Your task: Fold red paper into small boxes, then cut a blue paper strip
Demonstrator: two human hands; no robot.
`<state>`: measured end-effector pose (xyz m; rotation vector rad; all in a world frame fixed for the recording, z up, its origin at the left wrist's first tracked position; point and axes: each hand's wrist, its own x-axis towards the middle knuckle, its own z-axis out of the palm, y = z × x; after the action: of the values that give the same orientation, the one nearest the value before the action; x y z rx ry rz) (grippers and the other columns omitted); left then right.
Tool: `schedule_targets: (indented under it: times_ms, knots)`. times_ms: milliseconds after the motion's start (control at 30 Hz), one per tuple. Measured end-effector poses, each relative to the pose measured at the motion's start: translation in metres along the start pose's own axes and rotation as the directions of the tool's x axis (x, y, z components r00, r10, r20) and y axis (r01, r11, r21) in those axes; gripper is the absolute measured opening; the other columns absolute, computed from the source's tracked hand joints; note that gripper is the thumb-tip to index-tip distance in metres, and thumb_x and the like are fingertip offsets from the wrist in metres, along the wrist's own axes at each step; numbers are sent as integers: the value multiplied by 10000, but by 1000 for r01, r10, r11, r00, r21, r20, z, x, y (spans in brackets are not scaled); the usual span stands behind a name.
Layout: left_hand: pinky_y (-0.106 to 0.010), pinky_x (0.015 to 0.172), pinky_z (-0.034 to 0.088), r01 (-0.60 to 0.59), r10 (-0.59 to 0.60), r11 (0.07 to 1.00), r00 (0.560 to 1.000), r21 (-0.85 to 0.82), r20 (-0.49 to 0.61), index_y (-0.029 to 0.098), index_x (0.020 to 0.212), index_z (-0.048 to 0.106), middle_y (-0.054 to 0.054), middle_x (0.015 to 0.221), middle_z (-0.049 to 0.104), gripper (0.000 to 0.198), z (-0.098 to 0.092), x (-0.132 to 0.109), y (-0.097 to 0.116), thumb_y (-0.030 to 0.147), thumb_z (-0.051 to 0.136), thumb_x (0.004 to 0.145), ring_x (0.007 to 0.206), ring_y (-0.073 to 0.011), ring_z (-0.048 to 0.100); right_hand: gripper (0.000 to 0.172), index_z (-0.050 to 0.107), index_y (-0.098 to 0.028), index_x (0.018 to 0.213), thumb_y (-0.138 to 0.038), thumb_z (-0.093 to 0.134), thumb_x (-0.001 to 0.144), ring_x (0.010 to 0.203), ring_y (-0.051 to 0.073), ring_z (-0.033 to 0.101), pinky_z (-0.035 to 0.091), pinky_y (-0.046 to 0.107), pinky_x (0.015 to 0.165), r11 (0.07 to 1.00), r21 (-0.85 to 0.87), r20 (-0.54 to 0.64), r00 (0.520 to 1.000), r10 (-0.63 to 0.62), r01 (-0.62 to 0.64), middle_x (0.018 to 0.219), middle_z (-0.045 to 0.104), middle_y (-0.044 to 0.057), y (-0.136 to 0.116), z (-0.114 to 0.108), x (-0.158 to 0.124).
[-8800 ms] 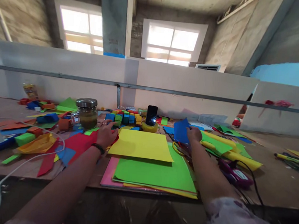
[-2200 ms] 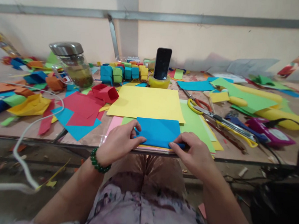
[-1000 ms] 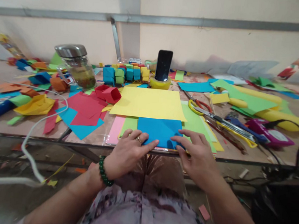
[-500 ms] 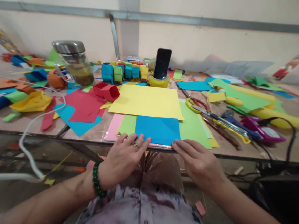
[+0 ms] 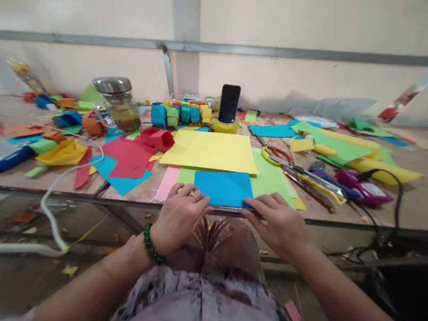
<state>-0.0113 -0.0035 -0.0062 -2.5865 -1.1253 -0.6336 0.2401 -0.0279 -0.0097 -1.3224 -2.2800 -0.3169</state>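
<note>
A blue sheet of paper (image 5: pixel 224 187) lies at the table's front edge, over light green and pink sheets, its far side against a larger yellow sheet (image 5: pixel 212 150). My left hand (image 5: pixel 182 215), with a ring and a green bead bracelet, is at the blue paper's near left corner, thumb and index finger close together there. At the near right corner my right hand (image 5: pixel 279 220) pinches the paper's edge, fingers on top and thumb lower. The fingertips of the left hand are partly hidden by the hand itself.
To the right lie scissors (image 5: pixel 275 158), a utility knife (image 5: pixel 318 178) and a purple device (image 5: pixel 363 187) with a black cord. Left are red paper pieces (image 5: pixel 127 156), a glass jar (image 5: pixel 121 111) and a white cable (image 5: pixel 54 182). A phone (image 5: pixel 229 104) stands behind, near folded paper cubes (image 5: pixel 158 116).
The camera view has tilted up slightly and shifted. Both hands stay at the blue paper's near corners, and the right thumb now shows below the fingers.
</note>
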Motion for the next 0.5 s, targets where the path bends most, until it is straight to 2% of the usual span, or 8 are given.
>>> schedule_targets:
  times_ms: [100,167,300,500]
  knots:
    - [-371,761,397,-28,20,999,984,42,174,173,857,682,-55,818,640,198,-7,16,1,296,549,936,854,-238,537,205,736,-199,930,-337,585,919,775,213,553,454,316,639,997,-68,83,996,-22,27,773,658,62,-3,-1,12]
    - [-354,720,399,-52,42,998,971,40,237,160,813,672,-69,819,619,197,-10,21,0,272,558,928,837,-236,526,191,730,-196,866,-317,591,916,799,210,555,454,310,667,998,-53,116,993,-35,42,786,655,64,-2,-1,18]
    - [-333,691,398,-69,70,998,964,-13,257,154,805,686,-79,812,608,233,-9,23,-7,257,529,942,813,-223,521,195,730,-209,845,-309,582,924,850,196,584,467,295,707,998,66,189,982,0,-12,833,667,53,5,-2,24]
    - [-313,749,396,22,44,970,964,-242,262,165,805,714,-59,797,634,273,-3,27,-20,275,515,956,827,-194,560,253,725,-207,834,-315,527,948,818,176,599,467,282,715,953,268,271,960,68,-143,827,632,46,15,-5,30]
